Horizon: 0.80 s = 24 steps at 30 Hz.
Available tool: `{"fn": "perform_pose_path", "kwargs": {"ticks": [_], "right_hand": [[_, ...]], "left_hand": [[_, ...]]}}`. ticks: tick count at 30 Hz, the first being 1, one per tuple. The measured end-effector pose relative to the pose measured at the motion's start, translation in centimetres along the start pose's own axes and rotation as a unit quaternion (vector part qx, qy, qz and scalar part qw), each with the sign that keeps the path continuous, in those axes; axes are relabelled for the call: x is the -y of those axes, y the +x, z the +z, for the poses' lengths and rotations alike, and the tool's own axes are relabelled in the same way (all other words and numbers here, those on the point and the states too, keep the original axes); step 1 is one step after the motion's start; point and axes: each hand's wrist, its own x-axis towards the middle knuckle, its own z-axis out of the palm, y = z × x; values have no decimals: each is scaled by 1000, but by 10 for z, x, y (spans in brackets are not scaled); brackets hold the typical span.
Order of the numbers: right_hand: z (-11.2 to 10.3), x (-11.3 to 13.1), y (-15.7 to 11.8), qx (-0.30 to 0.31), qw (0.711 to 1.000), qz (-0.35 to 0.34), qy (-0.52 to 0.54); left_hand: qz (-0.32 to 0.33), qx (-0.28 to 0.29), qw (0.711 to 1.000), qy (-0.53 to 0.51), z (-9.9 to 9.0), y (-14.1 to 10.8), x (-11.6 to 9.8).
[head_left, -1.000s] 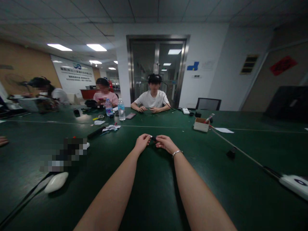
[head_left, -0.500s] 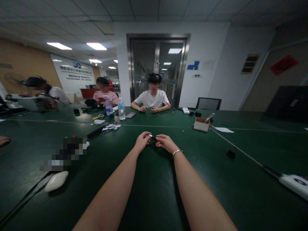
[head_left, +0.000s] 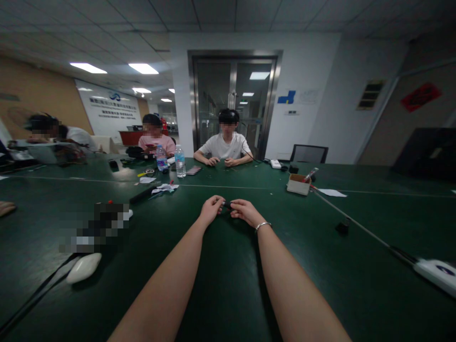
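Both of my hands meet over the green table, holding one small black object between them. My left hand pinches its left end with thumb and fingertips. On the other end, the fingers of my right hand are closed, with a silver bracelet at the wrist. The object is too small and dark to name; a bright spot shows near the left fingertips. Farther right on the table lies a black binder clip, apart from both hands.
A small open box stands at the right, near a white power strip and its cable. Two water bottles stand left of centre. A white computer mouse lies at the left. Across the table sits a person.
The silver part visible on the held object earlier is now mostly out of sight, and the object looks darker. My hands have barely shifted.
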Motion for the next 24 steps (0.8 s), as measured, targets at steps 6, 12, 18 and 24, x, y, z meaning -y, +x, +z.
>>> {"fn": "perform_pose_path", "kwargs": {"ticks": [6, 12, 18, 24], "right_hand": [[0, 0, -1, 0, 1000, 0, 10], [-1, 0, 0, 2, 1000, -1, 4], [-2, -1, 1, 7, 1000, 0, 5], [-2, -1, 1, 9, 1000, 3, 1]], "left_hand": [[-37, 22, 999, -24, -1, 4, 3], [-27, 19, 999, 4, -2, 4, 3], [16, 9, 1000, 25, -2, -1, 1], [10, 0, 999, 32, -2, 3, 6]]}}
